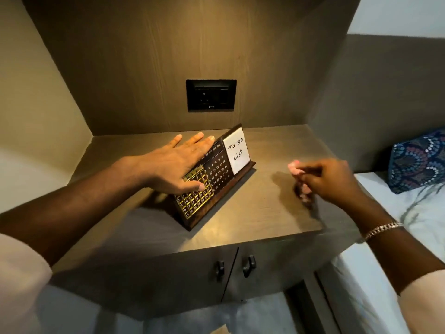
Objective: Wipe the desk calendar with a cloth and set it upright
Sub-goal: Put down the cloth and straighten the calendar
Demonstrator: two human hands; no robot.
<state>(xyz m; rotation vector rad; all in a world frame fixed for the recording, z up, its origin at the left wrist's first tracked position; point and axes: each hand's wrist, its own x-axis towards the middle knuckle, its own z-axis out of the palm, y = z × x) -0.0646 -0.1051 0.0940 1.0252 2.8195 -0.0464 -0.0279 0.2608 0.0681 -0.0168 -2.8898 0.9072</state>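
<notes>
Dark wooden desk calendar (218, 175), standing upright on its long base, face tilted back, set diagonally on the counter (265, 213) with one end toward the front edge and the other toward the back. Brass-coloured sliding frame of weekday letters and number squares over the near end; white date numerals and a row of month names across the middle; white note card reading "To Do List" in the far end. Cloth (301, 186) pinkish and blurred, bunched near the counter's right edge, well apart from the calendar.
</notes>
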